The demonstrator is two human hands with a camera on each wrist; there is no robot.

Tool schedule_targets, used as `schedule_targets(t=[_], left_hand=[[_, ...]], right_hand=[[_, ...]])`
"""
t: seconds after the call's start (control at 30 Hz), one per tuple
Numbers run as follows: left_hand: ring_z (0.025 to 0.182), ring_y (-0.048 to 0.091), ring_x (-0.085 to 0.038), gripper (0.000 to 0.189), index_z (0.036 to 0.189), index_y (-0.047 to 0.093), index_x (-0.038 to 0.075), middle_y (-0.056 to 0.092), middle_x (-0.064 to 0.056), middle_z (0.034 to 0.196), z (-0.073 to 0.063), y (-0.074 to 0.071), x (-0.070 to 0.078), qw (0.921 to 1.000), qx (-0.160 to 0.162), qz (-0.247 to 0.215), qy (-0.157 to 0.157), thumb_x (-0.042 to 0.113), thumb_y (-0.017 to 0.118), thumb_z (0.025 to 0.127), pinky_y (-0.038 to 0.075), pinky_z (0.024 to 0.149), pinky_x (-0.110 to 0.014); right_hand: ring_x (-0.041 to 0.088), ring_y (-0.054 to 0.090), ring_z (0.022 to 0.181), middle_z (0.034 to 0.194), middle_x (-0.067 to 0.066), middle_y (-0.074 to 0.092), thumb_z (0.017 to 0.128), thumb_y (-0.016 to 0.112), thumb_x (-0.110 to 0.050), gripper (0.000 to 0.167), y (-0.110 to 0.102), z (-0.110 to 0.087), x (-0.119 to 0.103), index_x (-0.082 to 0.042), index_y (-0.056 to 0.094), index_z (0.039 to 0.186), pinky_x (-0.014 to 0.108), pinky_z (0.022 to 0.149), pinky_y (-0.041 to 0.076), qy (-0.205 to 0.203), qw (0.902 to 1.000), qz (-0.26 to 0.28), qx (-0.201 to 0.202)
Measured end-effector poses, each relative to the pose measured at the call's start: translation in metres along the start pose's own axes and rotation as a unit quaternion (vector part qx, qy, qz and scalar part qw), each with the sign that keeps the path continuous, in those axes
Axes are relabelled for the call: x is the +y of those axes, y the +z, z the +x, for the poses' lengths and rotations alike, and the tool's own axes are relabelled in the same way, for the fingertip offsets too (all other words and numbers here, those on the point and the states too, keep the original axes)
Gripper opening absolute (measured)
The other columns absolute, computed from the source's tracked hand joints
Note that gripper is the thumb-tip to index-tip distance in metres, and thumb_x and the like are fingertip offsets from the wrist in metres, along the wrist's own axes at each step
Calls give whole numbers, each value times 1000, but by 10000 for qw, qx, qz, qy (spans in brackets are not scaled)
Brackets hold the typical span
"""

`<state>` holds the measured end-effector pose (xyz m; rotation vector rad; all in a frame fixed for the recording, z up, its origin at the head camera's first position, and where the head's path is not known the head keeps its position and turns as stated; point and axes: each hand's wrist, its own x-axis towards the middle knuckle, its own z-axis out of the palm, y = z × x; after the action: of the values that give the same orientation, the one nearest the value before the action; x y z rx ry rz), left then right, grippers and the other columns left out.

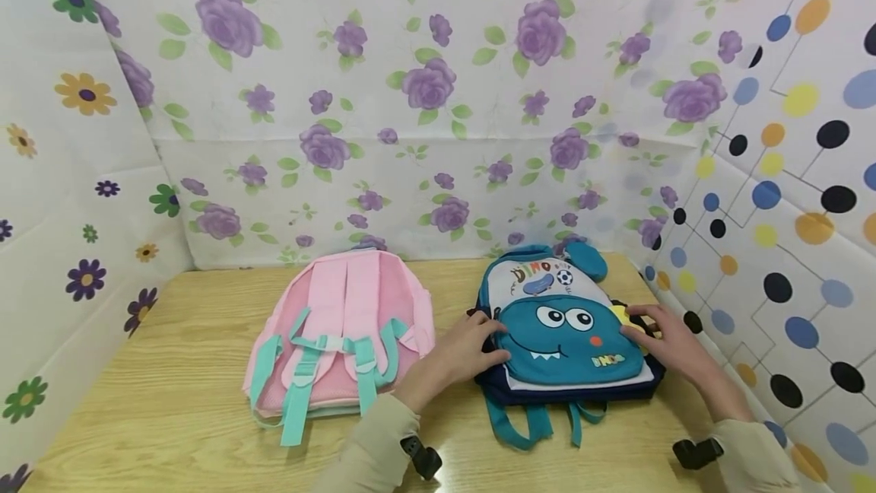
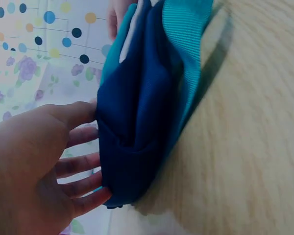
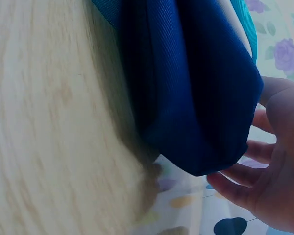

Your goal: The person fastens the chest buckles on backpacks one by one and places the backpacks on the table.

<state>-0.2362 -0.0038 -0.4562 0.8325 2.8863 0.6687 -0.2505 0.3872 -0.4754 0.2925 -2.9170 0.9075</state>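
Note:
A teal and navy dinosaur backpack [image 1: 571,341] lies on its back on the table, its cartoon face upward and its straps trailing toward me. My left hand [image 1: 472,345] touches its left side with spread fingers. On the opposite side, my right hand [image 1: 674,337] rests its fingers by the yellow trim. In the left wrist view, the left hand [image 2: 44,166] meets the navy side panel [image 2: 132,107] with fairly straight fingers. The right wrist view shows the right hand [image 3: 279,152] against the navy fabric [image 3: 201,98], some fingertips hidden behind it.
Left of the dinosaur backpack, a pink backpack [image 1: 356,303] lies with its mint straps and buckle upward. Both bags are on a wooden table [image 1: 171,371]. Patterned cloths hang around it: purple roses [image 1: 427,86] behind, flowers on the left, coloured dots on the right.

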Motion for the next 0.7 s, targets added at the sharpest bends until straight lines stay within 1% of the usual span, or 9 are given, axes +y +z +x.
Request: schedule_targets(t=[0.1, 0.17, 0.2, 0.27, 0.33, 0.4, 0.5, 0.57, 0.7], left_hand=[[114, 51, -20, 45, 131, 63, 25, 56, -3, 125, 1, 3, 0, 9999, -26, -72, -66, 50, 62, 95, 47, 101, -36], [114, 51, -20, 44, 131, 63, 25, 56, -3, 125, 2, 5, 1, 9999, -51, -61, -105, 50, 63, 94, 47, 101, -35], [114, 51, -21, 44, 131, 64, 24, 56, -3, 125, 2, 5, 1, 9999, -59, -50, -111, 49, 63, 94, 47, 101, -35], [114, 52, -21, 44, 131, 64, 23, 57, -4, 125, 3, 6, 3, 9999, -91, -16, -114, 48, 63, 95, 48, 101, -36], [114, 53, -22, 43, 131, 65, 22, 57, -5, 124, 4, 6, 5, 9998, -122, -12, -129, 46, 63, 95, 48, 102, -36], [114, 54, -22, 43, 131, 65, 20, 57, -6, 124, 5, 7, 6, 9998, -122, -18, -146, 45, 63, 95, 47, 102, -36], [113, 55, -21, 44, 132, 64, 20, 56, -6, 123, 4, 8, 6, 9998, -117, -39, -186, 44, 63, 96, 47, 102, -36], [113, 55, -20, 44, 133, 63, 20, 56, -6, 124, 3, 10, 5, 9997, -108, -59, -200, 44, 63, 96, 47, 102, -35], [115, 54, -20, 46, 134, 63, 20, 56, -5, 125, 3, 13, 5, 9995, -140, -123, -261, 45, 64, 96, 47, 103, -35]], right_hand=[[43, 50, 123, 138, 24, 51, 99, 59, -42, 57, 2, 0, 3, -1, 52, 137, 61, 97, 45, -28, 9999, 104, -69], [41, 48, 126, 138, 24, 52, 99, 59, -43, 57, 3, 0, 5, -1, 53, 137, 60, 99, 45, -21, 9999, 142, -44], [40, 48, 127, 138, 23, 53, 99, 59, -43, 57, 3, 0, 6, -1, 54, 136, 57, 98, 46, -3, 9999, 133, -25], [39, 50, 126, 137, 21, 54, 98, 59, -44, 56, 3, -1, 5, -2, 55, 136, 48, 96, 49, 21, 9999, 120, 15], [37, 53, 122, 137, 20, 55, 98, 60, -45, 56, 3, -2, 4, -4, 56, 136, 38, 89, 50, 68, 9999, 120, 70], [36, 57, 115, 137, 20, 55, 98, 60, -46, 56, 1, -2, 1, -5, 56, 136, 32, 82, 50, 120, 9998, 143, 109], [34, 61, 104, 137, 20, 55, 97, 60, -47, 57, -1, -3, -3, -6, 55, 137, 30, 76, 50, 224, 9995, 181, 139], [29, 62, 99, 137, 20, 55, 97, 60, -48, 57, -2, -3, -5, -7, 56, 137, 29, 73, 50, 238, 9994, 189, 182], [22, 60, 93, 137, 18, 56, 96, 62, -47, 56, -4, -3, -7, -8, 57, 136, 26, 71, 49, 237, 9992, 181, 281]])
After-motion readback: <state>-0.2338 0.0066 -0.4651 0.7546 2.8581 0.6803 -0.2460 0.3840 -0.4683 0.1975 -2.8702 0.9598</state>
